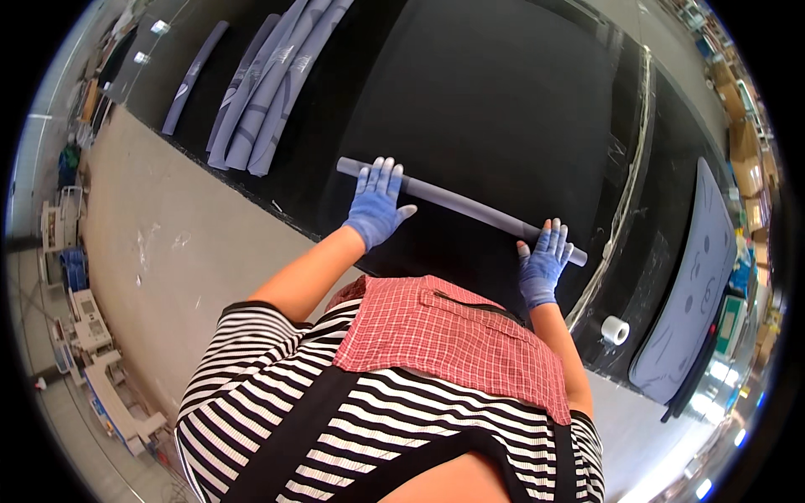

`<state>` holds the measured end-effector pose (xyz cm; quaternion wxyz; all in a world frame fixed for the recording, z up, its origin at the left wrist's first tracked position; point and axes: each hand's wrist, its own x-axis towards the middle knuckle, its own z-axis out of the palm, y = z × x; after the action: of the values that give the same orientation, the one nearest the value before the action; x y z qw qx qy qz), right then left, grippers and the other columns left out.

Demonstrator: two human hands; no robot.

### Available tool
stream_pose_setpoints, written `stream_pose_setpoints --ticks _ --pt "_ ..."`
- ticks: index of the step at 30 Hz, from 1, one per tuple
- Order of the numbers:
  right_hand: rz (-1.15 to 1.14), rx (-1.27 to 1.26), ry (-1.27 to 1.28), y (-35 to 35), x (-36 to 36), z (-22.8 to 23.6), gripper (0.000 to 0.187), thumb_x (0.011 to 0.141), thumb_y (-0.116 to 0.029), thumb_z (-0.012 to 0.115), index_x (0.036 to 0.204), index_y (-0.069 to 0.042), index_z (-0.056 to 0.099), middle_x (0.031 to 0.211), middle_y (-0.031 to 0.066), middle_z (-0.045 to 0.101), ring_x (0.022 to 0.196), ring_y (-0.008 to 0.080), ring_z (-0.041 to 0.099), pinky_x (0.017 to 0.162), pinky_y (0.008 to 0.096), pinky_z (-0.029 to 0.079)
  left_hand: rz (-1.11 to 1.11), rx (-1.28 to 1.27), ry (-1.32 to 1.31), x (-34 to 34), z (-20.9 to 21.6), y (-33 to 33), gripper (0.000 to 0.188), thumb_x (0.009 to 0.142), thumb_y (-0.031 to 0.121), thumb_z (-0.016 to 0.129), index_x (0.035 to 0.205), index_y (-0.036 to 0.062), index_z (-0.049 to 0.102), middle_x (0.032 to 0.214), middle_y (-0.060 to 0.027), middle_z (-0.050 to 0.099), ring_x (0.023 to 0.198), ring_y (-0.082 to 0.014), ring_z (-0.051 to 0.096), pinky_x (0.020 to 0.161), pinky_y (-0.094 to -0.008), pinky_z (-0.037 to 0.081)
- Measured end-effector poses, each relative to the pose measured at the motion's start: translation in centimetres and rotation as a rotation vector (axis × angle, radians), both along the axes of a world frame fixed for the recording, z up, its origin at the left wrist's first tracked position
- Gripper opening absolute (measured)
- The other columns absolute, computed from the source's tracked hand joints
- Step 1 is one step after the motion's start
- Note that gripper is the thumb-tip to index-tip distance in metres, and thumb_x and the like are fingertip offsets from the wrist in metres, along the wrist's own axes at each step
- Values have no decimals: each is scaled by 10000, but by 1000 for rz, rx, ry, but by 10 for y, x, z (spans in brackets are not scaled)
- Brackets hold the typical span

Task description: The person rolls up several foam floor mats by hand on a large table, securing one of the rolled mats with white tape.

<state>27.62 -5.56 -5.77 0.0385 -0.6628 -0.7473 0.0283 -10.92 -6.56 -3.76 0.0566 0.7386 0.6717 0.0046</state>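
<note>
A thin grey-purple roll of sheet material lies across the black table, slanting down toward the right. Flat on its left end rests my left hand, in a blue glove with pale fingertips, fingers stretched and thumb out. Near the roll's other end, my right hand, gloved the same way, presses on it with straight fingers. Neither hand grips around the roll. Whether any loose sheet lies beneath the roll cannot be made out.
Several similar rolls lie bundled at the upper left, with a single roll beside them. On the right, a flat patterned grey-purple sheet reaches the table's edge. A white tape roll sits near my right forearm.
</note>
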Motion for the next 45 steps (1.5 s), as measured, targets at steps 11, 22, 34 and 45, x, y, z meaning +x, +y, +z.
stream_pose_setpoints --ticks 11,22,34,45 --pt "35 148 1 141 -11 37 612 936 -519 590 1399 -122 552 1458 72 487 1401 265 378 1101 495 281 -15 159 3 15 18 132 623 949 487 588 1417 79 538 1482 -149 472 1375 -301 427 1097 -483 345" --pt "9 10 68 148 -19 24 609 1042 -469 426 1514 -85 450 1584 108 427 1517 294 299 1234 526 170 -85 -51 152 56 16 169 644 1026 549 445 1573 214 377 1650 -103 301 1537 -291 246 1217 -553 211" --pt "9 242 120 246 -42 37 485 940 -437 617 1290 -101 622 1377 78 581 1306 273 497 1038 479 376 -246 262 -75 88 29 202 592 906 452 647 1377 112 536 1407 -126 510 1346 -312 432 1101 -529 314" --pt "-125 -7 -63 307 -57 21 631 1033 -556 382 1530 -172 444 1608 84 398 1513 315 297 1208 563 216 -168 130 -46 83 14 290 699 1007 610 425 1553 176 389 1641 -73 316 1538 -260 243 1244 -529 157"
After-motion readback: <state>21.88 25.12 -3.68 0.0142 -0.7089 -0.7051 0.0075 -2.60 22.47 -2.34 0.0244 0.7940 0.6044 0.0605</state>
